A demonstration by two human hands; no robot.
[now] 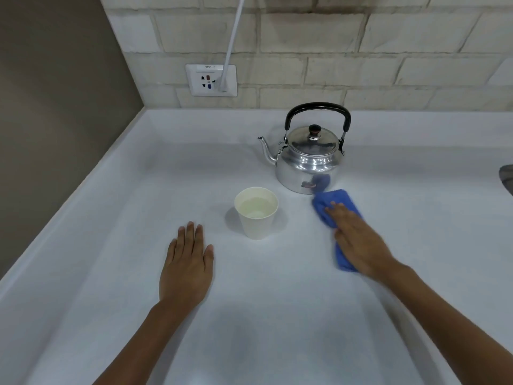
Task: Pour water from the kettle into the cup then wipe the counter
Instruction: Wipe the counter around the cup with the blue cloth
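Note:
A shiny metal kettle [311,159] with a black handle stands upright on the white counter [138,190], its spout pointing left. In front of it, to the left, a white paper cup [256,213] holds water. My right hand [358,240] lies flat on a blue cloth [336,201] and presses it onto the counter just in front of the kettle. The cloth sticks out beyond my fingertips and under my palm. My left hand [187,266] rests flat on the counter left of the cup, fingers together, holding nothing.
A brick-tiled wall runs along the back, with a white socket plate [211,80] and a white cable [233,37] plugged into it. A brown wall [55,107] closes the counter's left side. A dark object [506,177] peeks in at the right edge.

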